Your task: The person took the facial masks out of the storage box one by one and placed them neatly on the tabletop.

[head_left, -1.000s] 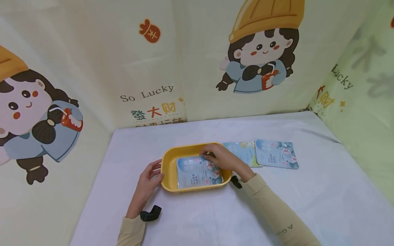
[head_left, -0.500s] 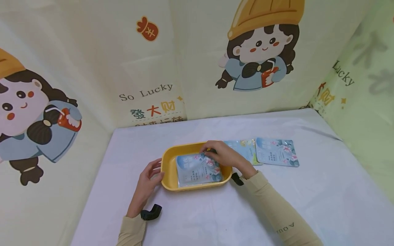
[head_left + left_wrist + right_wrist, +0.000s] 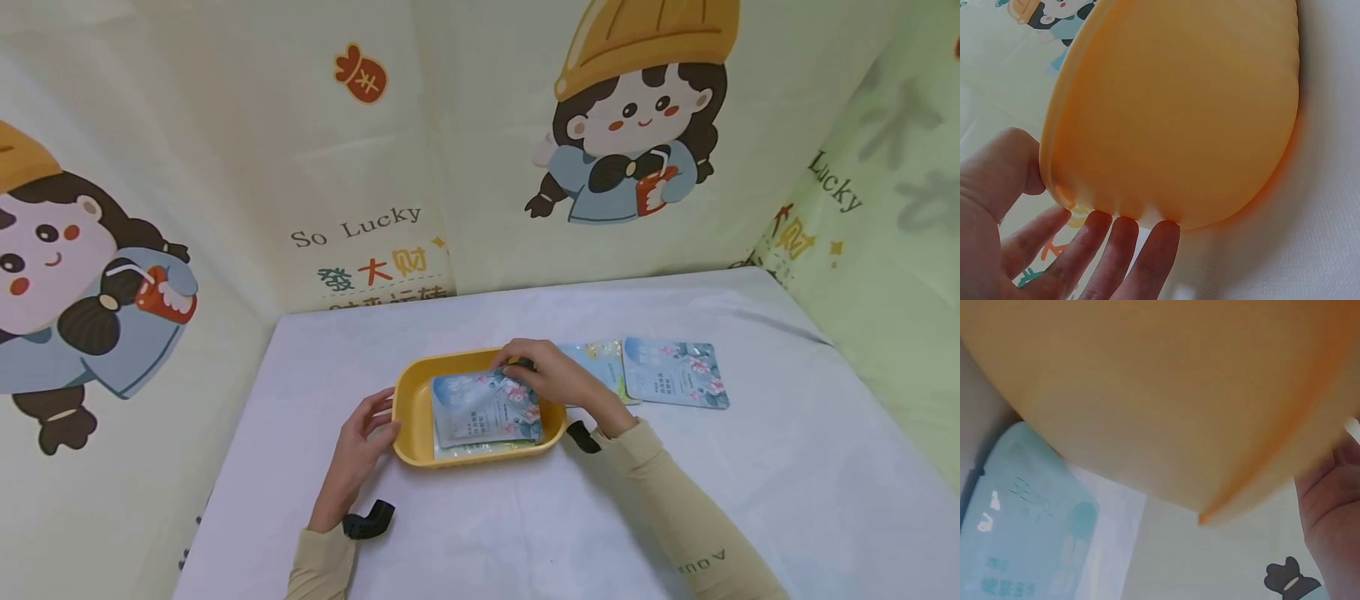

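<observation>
A yellow plastic basin [image 3: 412, 408] stands on the white-covered table in the head view, with flat face mask packets inside. The top packet [image 3: 487, 408] is blue with pink flowers; its upper right edge is pinched by my right hand [image 3: 547, 371], which reaches over the basin's right end. Below its front edge shows a strip of another packet [image 3: 487, 450]. My left hand [image 3: 362, 437] rests against the basin's left end, its fingertips [image 3: 1163, 234] pressed to the outer wall. In the right wrist view the basin wall hides the right fingertips.
Right of the basin lie a light blue and yellow packet [image 3: 600, 362], partly behind my right hand, and a blue flowered packet [image 3: 675, 375]. A printed cloth backdrop [image 3: 487, 167] rises behind the table [image 3: 525, 525].
The top packet's front edge has shifted up and away from me, uncovering part of the packet beneath. My right hand moves slightly right and back; the left hand keeps its place.
</observation>
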Motion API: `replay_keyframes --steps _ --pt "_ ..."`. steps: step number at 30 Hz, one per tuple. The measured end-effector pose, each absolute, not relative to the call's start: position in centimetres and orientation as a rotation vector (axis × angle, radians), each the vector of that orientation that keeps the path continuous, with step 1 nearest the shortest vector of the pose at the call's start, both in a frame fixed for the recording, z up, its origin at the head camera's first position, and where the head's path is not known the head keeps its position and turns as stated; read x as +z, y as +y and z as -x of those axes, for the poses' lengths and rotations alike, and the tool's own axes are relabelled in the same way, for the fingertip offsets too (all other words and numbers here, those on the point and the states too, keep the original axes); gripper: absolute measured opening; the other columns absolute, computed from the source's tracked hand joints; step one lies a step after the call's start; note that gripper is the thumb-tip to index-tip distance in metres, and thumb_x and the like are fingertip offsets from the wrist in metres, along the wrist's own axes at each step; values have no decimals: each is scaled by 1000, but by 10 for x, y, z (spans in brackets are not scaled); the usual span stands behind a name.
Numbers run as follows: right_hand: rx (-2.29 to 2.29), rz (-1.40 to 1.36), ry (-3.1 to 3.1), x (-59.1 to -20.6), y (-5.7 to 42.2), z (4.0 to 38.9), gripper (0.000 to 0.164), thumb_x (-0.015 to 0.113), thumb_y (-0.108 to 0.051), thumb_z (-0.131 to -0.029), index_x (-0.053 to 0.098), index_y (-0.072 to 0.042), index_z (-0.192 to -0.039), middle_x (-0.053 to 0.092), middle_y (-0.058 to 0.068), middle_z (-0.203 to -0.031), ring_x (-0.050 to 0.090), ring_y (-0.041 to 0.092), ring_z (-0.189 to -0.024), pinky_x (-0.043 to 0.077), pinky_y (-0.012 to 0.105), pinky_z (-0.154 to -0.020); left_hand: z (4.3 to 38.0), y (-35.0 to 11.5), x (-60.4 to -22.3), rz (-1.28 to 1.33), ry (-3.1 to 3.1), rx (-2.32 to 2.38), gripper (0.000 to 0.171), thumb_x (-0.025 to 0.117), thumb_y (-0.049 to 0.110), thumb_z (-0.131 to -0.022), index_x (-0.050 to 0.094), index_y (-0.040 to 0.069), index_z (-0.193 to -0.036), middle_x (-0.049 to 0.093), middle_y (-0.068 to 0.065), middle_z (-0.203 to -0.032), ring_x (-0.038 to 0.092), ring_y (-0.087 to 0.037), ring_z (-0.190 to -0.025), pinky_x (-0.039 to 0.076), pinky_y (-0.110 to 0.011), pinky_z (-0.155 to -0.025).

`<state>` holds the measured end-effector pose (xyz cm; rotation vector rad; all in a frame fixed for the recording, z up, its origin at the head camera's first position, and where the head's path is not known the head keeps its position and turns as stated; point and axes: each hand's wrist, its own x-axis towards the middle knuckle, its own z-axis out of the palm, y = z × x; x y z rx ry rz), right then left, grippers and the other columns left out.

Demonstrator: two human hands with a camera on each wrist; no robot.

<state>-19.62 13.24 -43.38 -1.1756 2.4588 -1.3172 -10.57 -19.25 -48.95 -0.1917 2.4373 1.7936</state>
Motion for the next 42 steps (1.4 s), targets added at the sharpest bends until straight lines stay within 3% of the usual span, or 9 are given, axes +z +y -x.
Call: replay_keyframes --steps 6,30,42 --pt "-1396 1171 2444 -426 136 194 17 61 -4 -96 70 -10 -110 69 2 -107 61 17 -91 55 29 -80 102 -193 -489 206 2452 1772 54 66 20 -95 45 21 -145 50 -8 -144 53 -26 -127 53 -22 -93" --pt "-1450 1026 2541 -402 170 194 17 63 -2 -95 70 -10 -109 68 4 -110 66 23 -92 57 29 -81 101 -194 -491 191 2480 1779 53 66 15 -95 47 21 -144 52 -8 -140 55 -27 -124 55 -23 -91" --pt "-1413 954 2587 -394 197 196 17 64 -4 -95 70 -11 -109 68 5 -111 65 24 -93 55 23 -83 104 -194 -491 161 2493 1780 53 65 17 -95 46 19 -145 51 -10 -141 54 -29 -125 55 -23 -90"
